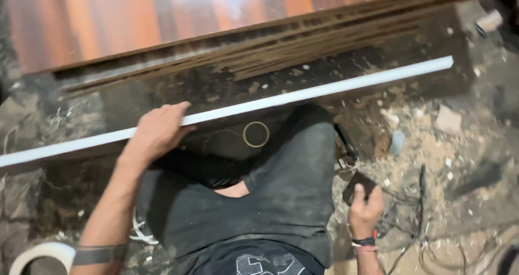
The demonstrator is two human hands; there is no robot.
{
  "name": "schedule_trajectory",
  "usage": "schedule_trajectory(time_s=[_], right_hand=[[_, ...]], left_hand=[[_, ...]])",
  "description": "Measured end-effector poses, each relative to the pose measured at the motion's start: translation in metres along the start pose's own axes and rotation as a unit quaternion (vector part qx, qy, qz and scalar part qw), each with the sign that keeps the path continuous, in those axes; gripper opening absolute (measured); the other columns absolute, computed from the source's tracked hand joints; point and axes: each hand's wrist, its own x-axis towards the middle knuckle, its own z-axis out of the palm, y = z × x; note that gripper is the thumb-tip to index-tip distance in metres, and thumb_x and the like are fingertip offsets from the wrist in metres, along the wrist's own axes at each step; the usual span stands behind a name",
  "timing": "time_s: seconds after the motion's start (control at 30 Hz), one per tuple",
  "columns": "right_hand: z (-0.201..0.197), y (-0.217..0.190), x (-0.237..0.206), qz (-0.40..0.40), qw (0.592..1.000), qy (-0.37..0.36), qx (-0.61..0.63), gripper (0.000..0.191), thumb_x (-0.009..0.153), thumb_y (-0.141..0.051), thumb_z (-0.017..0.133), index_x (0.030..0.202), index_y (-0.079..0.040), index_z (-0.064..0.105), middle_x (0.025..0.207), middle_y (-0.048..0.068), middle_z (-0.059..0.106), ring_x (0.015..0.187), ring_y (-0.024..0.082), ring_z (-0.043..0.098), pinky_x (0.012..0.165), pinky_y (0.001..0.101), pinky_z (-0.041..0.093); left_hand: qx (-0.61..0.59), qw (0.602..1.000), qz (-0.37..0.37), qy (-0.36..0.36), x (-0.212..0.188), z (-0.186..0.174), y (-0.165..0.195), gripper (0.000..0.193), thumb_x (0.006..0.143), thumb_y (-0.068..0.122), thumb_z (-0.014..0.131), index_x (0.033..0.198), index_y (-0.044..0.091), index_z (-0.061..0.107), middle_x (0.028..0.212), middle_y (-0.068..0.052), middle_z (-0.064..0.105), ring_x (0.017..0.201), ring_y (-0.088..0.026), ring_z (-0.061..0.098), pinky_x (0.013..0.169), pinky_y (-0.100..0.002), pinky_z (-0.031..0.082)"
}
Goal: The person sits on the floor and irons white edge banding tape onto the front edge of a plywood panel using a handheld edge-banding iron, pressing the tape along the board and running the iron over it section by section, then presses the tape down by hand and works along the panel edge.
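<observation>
The left hand (158, 130) lies palm-down over a long white strip (303, 94), fingers curled on its upper edge, pressing it against a dark, dusty slab (216, 86). The right hand (365, 209) is closed around a small dark flat object (358, 187) beside the bent knee. The strip runs slantwise from the left edge up toward the right. A thin ring (255, 134) lies just below it. Beyond the slab sits glossy striped reddish-brown board (108, 15). The floor (432, 145) is littered with sawdust, chips and cables; a white tape roll (40, 253) rests lower left.
</observation>
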Motion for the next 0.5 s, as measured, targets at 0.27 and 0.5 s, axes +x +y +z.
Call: schedule_trajectory(time_s=[0.27,0.5], right_hand=[[0.082,-0.169,0.058,-0.033,0.908,-0.202,0.366,0.011,0.098,0.003,0.059,0.108,0.001,0.064,0.094,0.006,0.07,0.083,0.012,0.067,0.078,0.0253,0.055],[0.111,-0.217,0.074,-0.126,0.883,-0.33,0.309,0.017,0.1,-0.005,0.064,0.114,0.001,0.07,0.1,0.008,0.071,0.091,0.014,0.063,0.083,0.0293,0.053]], left_hand=[[-0.145,0.987,0.01,0.067,-0.016,-0.044,0.007,0.067,0.084,0.04,0.078,0.135,0.001,0.058,0.125,-0.022,0.067,0.116,-0.042,0.061,0.1,-0.049,0.047],[-0.523,0.847,0.072,0.065,0.033,-0.012,0.121,0.043,0.101,0.014,0.064,0.143,0.008,0.059,0.128,-0.011,0.07,0.117,-0.028,0.069,0.106,-0.038,0.054]])
